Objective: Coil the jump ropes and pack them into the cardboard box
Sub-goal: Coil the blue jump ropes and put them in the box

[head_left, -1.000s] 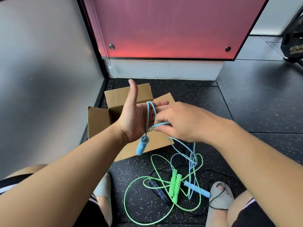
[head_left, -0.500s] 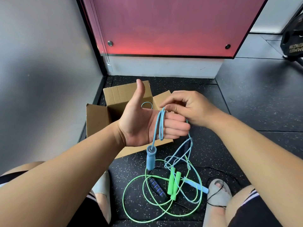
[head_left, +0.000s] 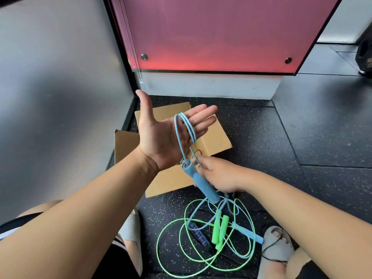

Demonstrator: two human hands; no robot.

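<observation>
Bright, soft indoor light in a wide-angle view that bends at its edges.
The red panel (head_left: 211,33) glows brightest along its lower edge, and a broad soft shadow lies across the grey wall (head_left: 50,97) at left. The left hand (head_left: 161,137), the blue jump rope (head_left: 201,183) over it and the cardboard box (head_left: 213,141) are sharp; the right hand (head_left: 223,176) is slightly soft. Both forearms (head_left: 80,218) stretch and blur toward the bottom corners, and the panel's frame (head_left: 120,47) leans outward.

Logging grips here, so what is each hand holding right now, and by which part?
The right hand pinches the blue jump rope by its cord, beside the hanging handle. The left hand is open; cord loops hang round its fingers.
</observation>
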